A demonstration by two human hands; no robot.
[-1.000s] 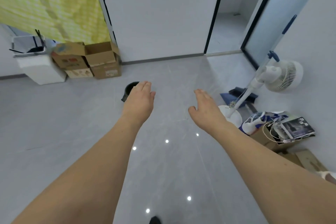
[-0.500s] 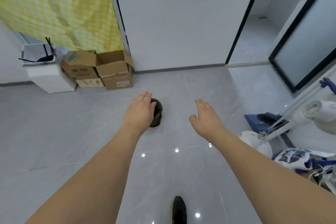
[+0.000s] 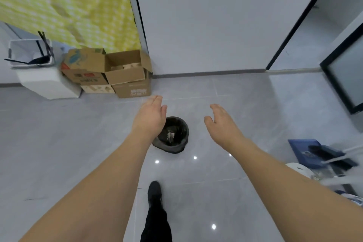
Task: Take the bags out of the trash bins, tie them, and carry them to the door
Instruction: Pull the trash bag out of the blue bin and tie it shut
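Both hands reach out over the floor, left hand [image 3: 150, 119] and right hand [image 3: 223, 124], each grip wide and holding nothing. The small black bin [image 3: 172, 134] stands between them, bag [image 3: 179, 148] still inside. A 1-sided tug could tip it and spill the rubbish.
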